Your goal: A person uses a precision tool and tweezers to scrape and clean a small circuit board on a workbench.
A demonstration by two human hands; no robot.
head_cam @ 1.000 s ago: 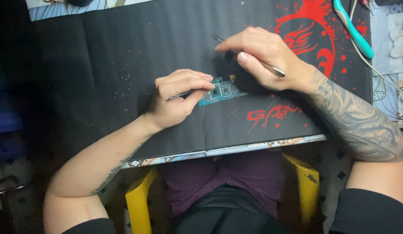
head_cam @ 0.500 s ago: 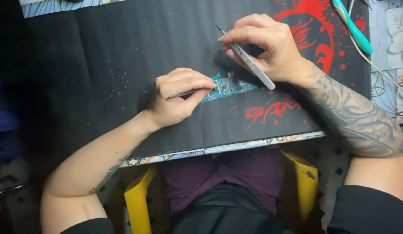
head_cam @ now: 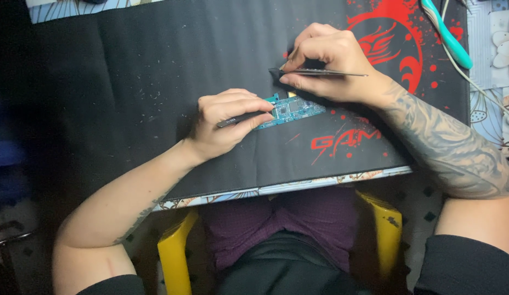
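A small blue-green circuit board [head_cam: 294, 111] lies on a black mat with red print [head_cam: 156, 82]. My left hand [head_cam: 224, 123] rests on the board's left end and grips a thin dark tool [head_cam: 244, 118] that points at the board. My right hand [head_cam: 325, 60] hovers just above and behind the board, pinching metal tweezers [head_cam: 325, 72]. The tweezers lie almost level, and a small dark piece [head_cam: 276, 74] sits at their left tip.
A teal-handled tool [head_cam: 448, 35] and a pale cable [head_cam: 473, 82] lie at the mat's upper right. The table edge [head_cam: 276, 188] runs below the mat, with a yellow chair frame [head_cam: 172, 257] and my lap beneath it.
My right hand has drawn in toward the board and turned the tweezers from a downward slant to nearly level. My left hand has stayed on the board.
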